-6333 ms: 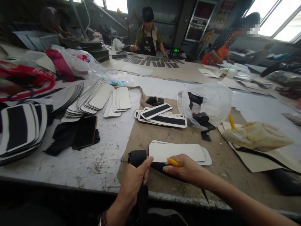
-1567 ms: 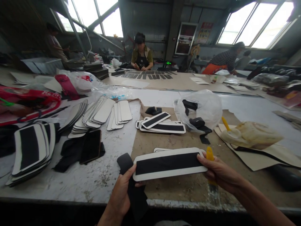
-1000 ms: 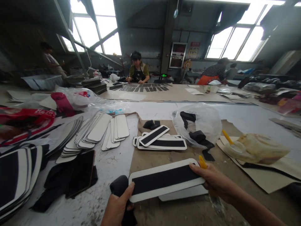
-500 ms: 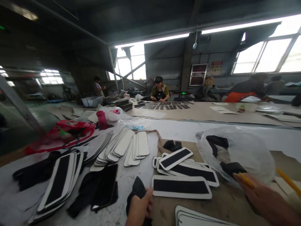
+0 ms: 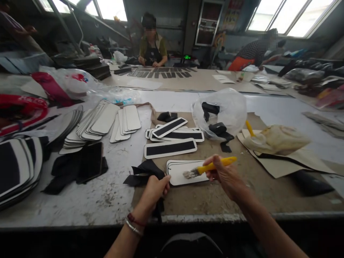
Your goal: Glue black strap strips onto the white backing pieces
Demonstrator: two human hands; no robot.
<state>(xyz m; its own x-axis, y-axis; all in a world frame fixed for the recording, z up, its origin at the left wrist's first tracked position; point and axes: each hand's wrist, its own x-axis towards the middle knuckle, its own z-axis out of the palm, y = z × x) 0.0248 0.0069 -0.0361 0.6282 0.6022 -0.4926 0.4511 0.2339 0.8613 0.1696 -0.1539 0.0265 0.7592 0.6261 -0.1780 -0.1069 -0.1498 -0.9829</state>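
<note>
At the desk's [image 5: 94, 206] near edge, we see the left hand [image 5: 153, 190] with its fingers drawn together on a black strip [image 5: 146, 168], the tips by the corner of a white panel [image 5: 176, 176]; whether they touch it, we cannot tell. The right hand [image 5: 227, 178] has its fingers wrapped around a yellow-handled brush [image 5: 206, 168], bristles down at the panel's face. That panel lies flat atop a small stack on a brown sheet [image 5: 188, 205]. We judge it light, thin and fairly stiff, best taken by its rounded ends or long edges, since a brushed face may be slick or tacky. The strip looks soft and limp, apt to fold, and is better held close to its end. Just beyond lies a black-banded panel [image 5: 170, 148]; farther off, a clear plastic bag [image 5: 238, 107] and, across the way, a co-worker in a dark apron [image 5: 152, 53].
</note>
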